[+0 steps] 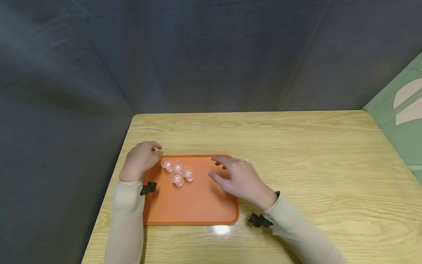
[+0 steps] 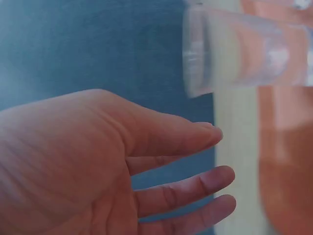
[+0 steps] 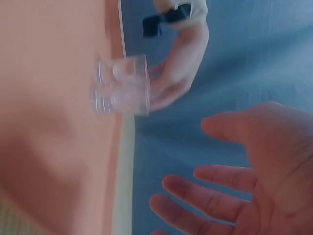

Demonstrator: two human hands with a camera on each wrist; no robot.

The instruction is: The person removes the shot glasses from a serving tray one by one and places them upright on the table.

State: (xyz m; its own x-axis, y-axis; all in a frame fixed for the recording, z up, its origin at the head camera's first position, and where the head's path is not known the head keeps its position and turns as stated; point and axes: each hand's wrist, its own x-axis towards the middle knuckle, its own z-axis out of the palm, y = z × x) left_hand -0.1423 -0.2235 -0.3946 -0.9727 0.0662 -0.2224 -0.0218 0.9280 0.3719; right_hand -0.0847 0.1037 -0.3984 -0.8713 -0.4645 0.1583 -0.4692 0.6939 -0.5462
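Several small clear glasses [image 1: 188,174] stand upright, grouped close together in the upper left part of an orange tray [image 1: 194,209]. At the tray's left edge, my left hand [image 1: 141,159] hovers beside the glasses with bent, relaxed fingers and holds nothing. The left wrist view shows one blurred glass [image 2: 252,51] apart from the thumb and fingertips. Over the tray's right side is my right hand [image 1: 242,179], thumb and fingers spread, with nothing in its grasp. In the right wrist view, the glasses [image 3: 129,100] overlap in front of the left hand's fingers.
The tray lies on the left part of a light wooden table [image 1: 313,157]. Dark cloth [image 1: 214,55] hangs behind the table and along its left side. A green patterned surface [image 1: 405,110] is at the far right. Each wrist carries a small black camera.
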